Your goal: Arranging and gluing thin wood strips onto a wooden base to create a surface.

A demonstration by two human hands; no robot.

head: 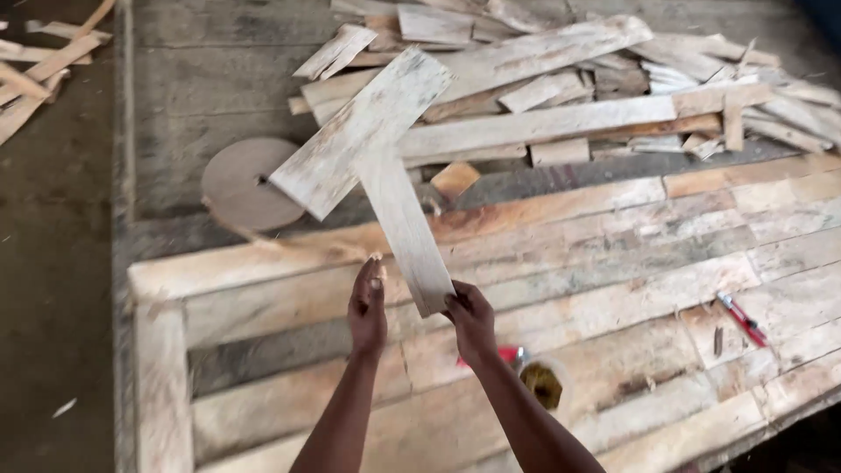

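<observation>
A rough plank desk (pixel 613 263) fills the foreground, with a heap of offcuts (pixel 578 88) on the grey floor behind. The right hand (pixel 470 320) has its grip closed on the lower end of a pale board (pixel 405 223), which crosses under a second board (pixel 363 131) above the desk. The left hand (pixel 368 307) is raised just beside it, fingers loosely extended, holding nothing. A red-handled tool (pixel 741 318) lies on the desk well to the right.

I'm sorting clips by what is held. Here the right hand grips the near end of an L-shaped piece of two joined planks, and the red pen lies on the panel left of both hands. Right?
Not quite. The head view shows the red pen on the plank panel to the right of both hands, not the left. The rest holds: the right hand grips the near end of the L-shaped piece; the left hand is beside it.
</observation>
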